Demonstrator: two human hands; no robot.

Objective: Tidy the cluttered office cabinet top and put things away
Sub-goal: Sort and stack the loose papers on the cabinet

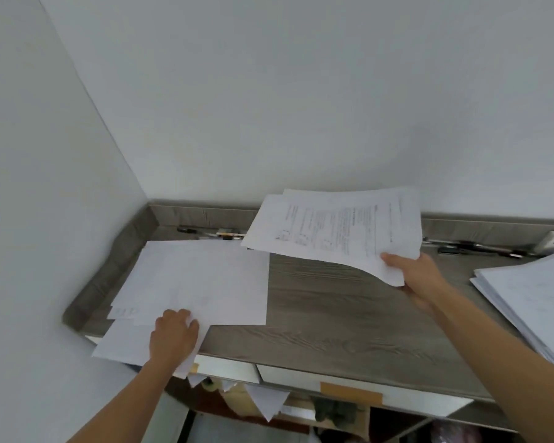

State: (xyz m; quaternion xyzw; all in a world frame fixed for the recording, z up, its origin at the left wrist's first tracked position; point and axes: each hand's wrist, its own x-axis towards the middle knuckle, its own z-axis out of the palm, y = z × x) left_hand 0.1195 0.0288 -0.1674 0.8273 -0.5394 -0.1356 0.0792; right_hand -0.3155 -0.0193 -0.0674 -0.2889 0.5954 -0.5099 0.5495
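Your left hand (173, 337) rests on loose sheets (205, 282) overhanging worktop's (333, 314) front-left, grip unclear; right hand (419, 276) pinches printed stack (333, 231), held above. Square the sheets 1st, then lay stack on top.

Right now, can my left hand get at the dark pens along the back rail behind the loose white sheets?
Probably yes: the left hand rests on the loose white sheets, and nothing stands between it and the dark pens.
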